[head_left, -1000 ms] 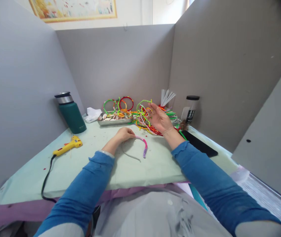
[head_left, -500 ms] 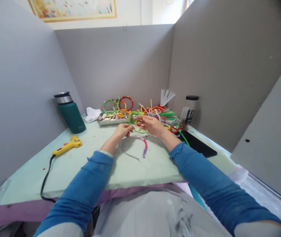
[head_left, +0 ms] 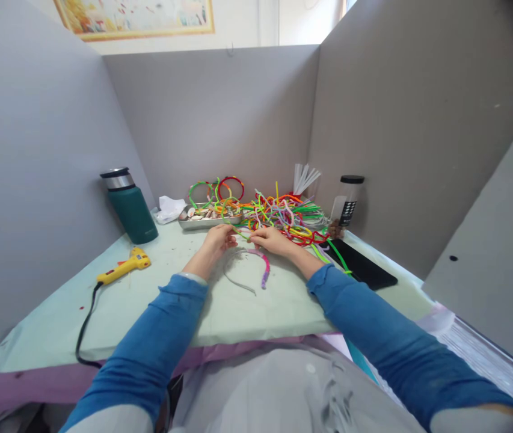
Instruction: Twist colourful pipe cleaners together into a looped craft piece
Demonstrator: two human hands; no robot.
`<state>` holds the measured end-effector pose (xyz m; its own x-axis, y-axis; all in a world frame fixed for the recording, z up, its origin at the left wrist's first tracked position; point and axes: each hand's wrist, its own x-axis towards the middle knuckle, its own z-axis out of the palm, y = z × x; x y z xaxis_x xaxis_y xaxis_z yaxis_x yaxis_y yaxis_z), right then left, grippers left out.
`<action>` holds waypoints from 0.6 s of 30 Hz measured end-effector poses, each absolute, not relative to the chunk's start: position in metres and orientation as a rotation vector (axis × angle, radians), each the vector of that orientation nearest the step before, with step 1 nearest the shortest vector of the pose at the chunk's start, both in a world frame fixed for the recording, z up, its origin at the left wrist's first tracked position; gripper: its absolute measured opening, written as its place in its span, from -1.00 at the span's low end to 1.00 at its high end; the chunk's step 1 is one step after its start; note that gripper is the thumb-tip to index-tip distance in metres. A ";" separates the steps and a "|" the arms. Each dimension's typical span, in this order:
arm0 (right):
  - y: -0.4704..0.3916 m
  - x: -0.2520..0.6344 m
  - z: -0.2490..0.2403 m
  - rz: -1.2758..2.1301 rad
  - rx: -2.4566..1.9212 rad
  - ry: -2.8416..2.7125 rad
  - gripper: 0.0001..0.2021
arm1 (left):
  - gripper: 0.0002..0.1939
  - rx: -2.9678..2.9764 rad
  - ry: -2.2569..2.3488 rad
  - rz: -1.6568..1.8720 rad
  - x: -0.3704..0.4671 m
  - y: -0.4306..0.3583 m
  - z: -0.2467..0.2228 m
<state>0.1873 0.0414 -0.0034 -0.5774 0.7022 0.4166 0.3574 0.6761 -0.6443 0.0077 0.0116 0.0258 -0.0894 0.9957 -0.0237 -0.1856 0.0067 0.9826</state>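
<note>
A thin green pipe cleaner (head_left: 240, 233) is stretched between my two hands, with a loop of it rising behind them. My left hand (head_left: 218, 242) pinches it on one side, fingers curled. On the other side my right hand (head_left: 272, 240) grips it between thumb and fingertips. Just below the hands, on the table, lies a thin headband (head_left: 266, 264). Pink and purple fuzzy wrapping covers its right arm, while its left arm is bare and grey. Behind the right hand spreads a tangled pile of coloured pipe cleaners (head_left: 294, 211).
A metal tray (head_left: 211, 224) of small pieces stands at the back, with wrapped hoops (head_left: 231, 189) behind it. Left are a green bottle (head_left: 132, 210), white tissue (head_left: 170, 208) and a yellow glue gun (head_left: 123, 267) with a cord. Right are a clear bottle (head_left: 347, 201) and a black tablet-like slab (head_left: 368, 267).
My right hand has come down and closed on the green pipe cleaner, where before its fingers were spread higher up. The left hand has shifted slightly left. The headband stays put.
</note>
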 end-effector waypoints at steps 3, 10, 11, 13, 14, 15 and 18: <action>0.041 0.185 -0.004 0.650 -0.799 -2.202 -0.73 | -0.97 0.912 1.008 1.378 0.008 0.012 0.027; 0.040 0.185 -0.004 0.710 -0.830 -2.147 -0.73 | -0.88 0.940 0.872 1.413 0.006 0.010 0.028; 0.039 0.185 -0.003 0.722 -0.824 -2.146 -0.74 | -0.87 0.941 0.858 1.429 0.006 0.010 0.028; 0.039 0.185 -0.003 0.742 -0.810 -2.145 -0.74 | -0.85 0.943 0.833 1.448 0.006 0.009 0.028; 0.039 0.185 -0.002 0.747 -0.804 -2.145 -0.74 | -0.85 0.946 0.823 1.453 0.006 0.009 0.029; 0.039 0.185 -0.002 0.749 -0.800 -2.144 -0.74 | -0.84 0.950 0.813 1.457 0.006 0.009 0.029; 0.040 0.186 -0.002 0.751 -0.805 -2.137 -0.73 | -0.81 0.966 0.796 1.472 0.006 0.007 0.030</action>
<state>0.1860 0.0403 -0.0025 -0.5448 0.7280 0.4162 0.3075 0.6352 -0.7086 0.0063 0.0075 0.0298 -0.0155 0.9913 0.1307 -0.4338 -0.1244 0.8924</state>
